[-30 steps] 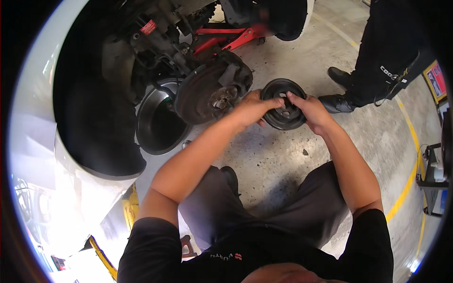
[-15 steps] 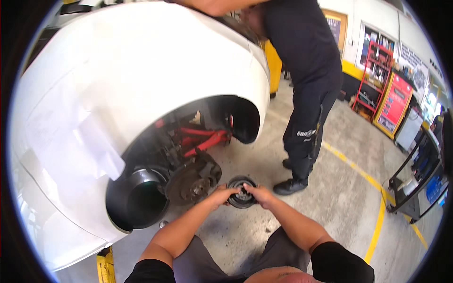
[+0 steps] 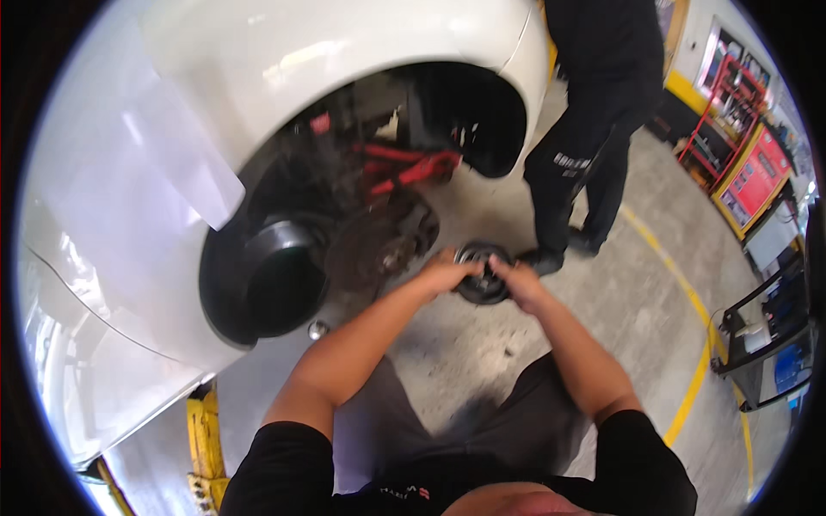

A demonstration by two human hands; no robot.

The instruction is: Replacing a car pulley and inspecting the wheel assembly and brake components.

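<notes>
The left hand point(image 3: 443, 273) and right hand point(image 3: 523, 286) held the black pulley point(image 3: 483, 295) between them above the floor point(image 3: 456, 331), fingers clamped on it from opposite sides. A drop seemed the chief risk, should a greasy or smooth rim have slipped; a knock against the brake disc point(image 3: 366, 254), near the left hand, was also conceivable. The pulley appeared round and dark, its centre partly covered and blurred. Farther off stood a co-worker's legs point(image 3: 559, 185) and a red frame point(image 3: 420, 169).
</notes>
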